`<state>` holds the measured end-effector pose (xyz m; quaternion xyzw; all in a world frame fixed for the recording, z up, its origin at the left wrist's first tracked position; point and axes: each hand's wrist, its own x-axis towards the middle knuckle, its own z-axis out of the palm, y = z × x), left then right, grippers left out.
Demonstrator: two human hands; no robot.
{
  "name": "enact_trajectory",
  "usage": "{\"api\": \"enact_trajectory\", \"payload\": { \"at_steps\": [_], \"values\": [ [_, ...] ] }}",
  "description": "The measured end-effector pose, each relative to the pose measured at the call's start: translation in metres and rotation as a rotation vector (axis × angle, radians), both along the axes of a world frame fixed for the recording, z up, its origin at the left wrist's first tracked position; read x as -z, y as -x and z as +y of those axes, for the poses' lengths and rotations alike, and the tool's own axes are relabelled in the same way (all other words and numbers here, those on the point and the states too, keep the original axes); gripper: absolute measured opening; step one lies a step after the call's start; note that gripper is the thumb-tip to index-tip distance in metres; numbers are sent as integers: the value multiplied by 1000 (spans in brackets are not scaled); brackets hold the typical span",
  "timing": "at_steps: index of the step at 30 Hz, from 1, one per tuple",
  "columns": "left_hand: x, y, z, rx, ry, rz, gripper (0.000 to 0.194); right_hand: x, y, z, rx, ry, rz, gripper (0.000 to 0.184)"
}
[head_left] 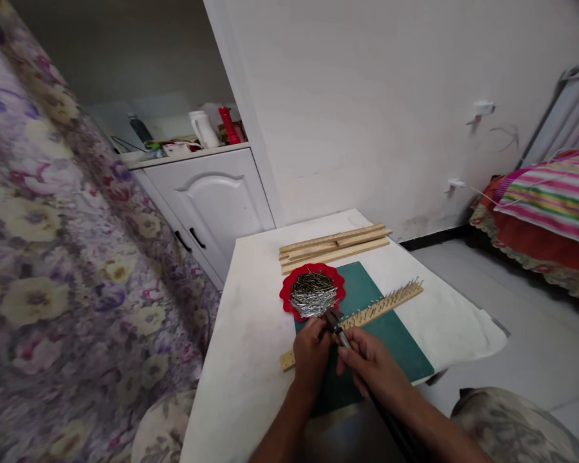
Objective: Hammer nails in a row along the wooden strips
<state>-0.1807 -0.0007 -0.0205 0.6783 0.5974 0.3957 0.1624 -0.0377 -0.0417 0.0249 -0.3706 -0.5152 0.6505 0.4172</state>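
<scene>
A narrow wooden strip [390, 306] lies slantwise across a green mat [361, 283], with many nails standing along its right part. Small dots mark its bare left end. My right hand [374, 366] is wrapped round a hammer [340, 333], whose dark head is just above the strip, beside my left fingers. My left hand [311, 354] rests over the strip with its fingers pinched together; what they hold, if anything, is hidden. Right behind it, a red scalloped dish [285, 294] holds a heap of loose nails [313, 292], some dark and some silvery.
Several wooden strips [335, 245] lie together at the far side of the white table [251, 308]. A flowered curtain [87, 257] hangs at the left, near a white cabinet [217, 199]. At the right is a bed [550, 199] with striped covers.
</scene>
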Motion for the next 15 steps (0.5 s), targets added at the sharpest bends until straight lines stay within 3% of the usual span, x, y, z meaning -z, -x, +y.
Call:
{"api": "enact_trajectory", "payload": {
  "at_steps": [9,15],
  "values": [
    [-9,9,-6,96,-19,-46,13,-12,-18,-1,161,-13,4,23],
    [-26,33,0,15,-42,66,16,-11,-21,1,198,-4,25,25]
  ]
}}
